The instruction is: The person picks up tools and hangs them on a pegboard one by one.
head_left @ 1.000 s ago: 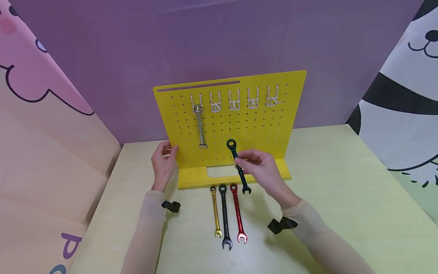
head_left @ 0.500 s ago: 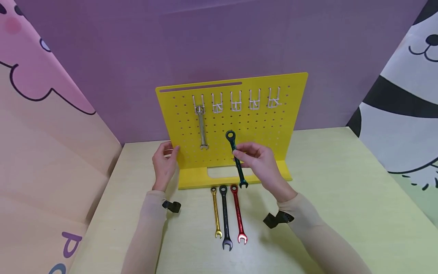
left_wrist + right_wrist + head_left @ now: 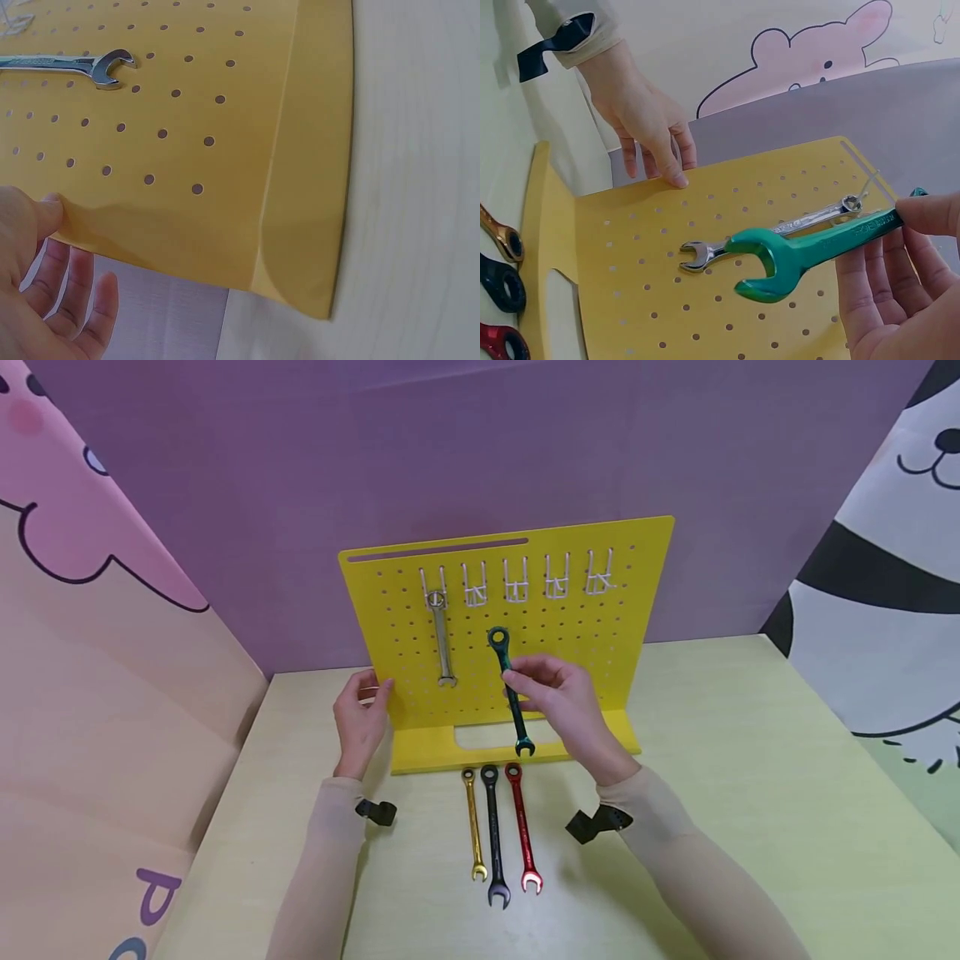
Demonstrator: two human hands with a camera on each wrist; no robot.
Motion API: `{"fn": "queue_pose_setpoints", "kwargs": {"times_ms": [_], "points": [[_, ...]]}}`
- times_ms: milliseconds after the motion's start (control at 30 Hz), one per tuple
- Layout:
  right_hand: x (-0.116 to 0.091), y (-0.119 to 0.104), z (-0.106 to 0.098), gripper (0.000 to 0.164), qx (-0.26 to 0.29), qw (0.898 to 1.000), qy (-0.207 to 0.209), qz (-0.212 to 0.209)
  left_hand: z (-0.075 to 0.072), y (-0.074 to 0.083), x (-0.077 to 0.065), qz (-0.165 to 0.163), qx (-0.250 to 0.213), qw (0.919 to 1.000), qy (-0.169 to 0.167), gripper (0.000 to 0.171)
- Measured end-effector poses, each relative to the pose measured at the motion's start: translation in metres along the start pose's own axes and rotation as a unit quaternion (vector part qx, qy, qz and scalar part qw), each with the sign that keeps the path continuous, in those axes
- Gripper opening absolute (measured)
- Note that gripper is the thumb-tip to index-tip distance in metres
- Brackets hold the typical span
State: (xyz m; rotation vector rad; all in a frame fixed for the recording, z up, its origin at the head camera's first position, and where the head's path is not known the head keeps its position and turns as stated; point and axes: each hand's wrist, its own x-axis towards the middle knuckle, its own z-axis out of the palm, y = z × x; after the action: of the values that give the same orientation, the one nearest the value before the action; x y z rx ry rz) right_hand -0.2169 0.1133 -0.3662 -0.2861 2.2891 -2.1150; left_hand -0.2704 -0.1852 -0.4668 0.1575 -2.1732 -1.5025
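My right hand pinches a green combination wrench by its shaft, ring end up, in front of the yellow pegboard. In the right wrist view the green wrench's open end points away from the palm. My left hand grips the board's left edge, thumb on the front face and the other fingers behind it, as the left wrist view shows. A silver wrench hangs by its ring on the leftmost hook. On the table before the board lie a gold wrench, a black wrench and a red wrench.
Several white wire hooks stick out along the board's upper part, right of the silver wrench. The board's foot rests on the pale table. A purple backdrop stands behind it.
My right hand has raised the green wrench and moved it slightly left, so its ring end comes closer to the hooks. The left hand keeps its place on the board's edge.
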Motion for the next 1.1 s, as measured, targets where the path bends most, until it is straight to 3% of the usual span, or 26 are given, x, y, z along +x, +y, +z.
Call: {"fn": "queue_pose_setpoints", "kwargs": {"times_ms": [433,733,1100], "points": [[0.013,-0.015,0.012,0.023,0.046,0.999,0.007,-0.012,-0.001,-0.001,-0.001,-0.001,0.000,1.0000,0.000,0.028],[0.019,-0.020,0.015,0.026,0.064,0.998,0.023,-0.013,0.000,0.001,0.000,0.002,0.000,1.0000,0.000,0.028],[0.027,-0.021,0.016,0.024,0.057,0.998,0.023,-0.014,0.000,-0.001,0.000,0.003,0.003,1.0000,0.001,0.028]]}}
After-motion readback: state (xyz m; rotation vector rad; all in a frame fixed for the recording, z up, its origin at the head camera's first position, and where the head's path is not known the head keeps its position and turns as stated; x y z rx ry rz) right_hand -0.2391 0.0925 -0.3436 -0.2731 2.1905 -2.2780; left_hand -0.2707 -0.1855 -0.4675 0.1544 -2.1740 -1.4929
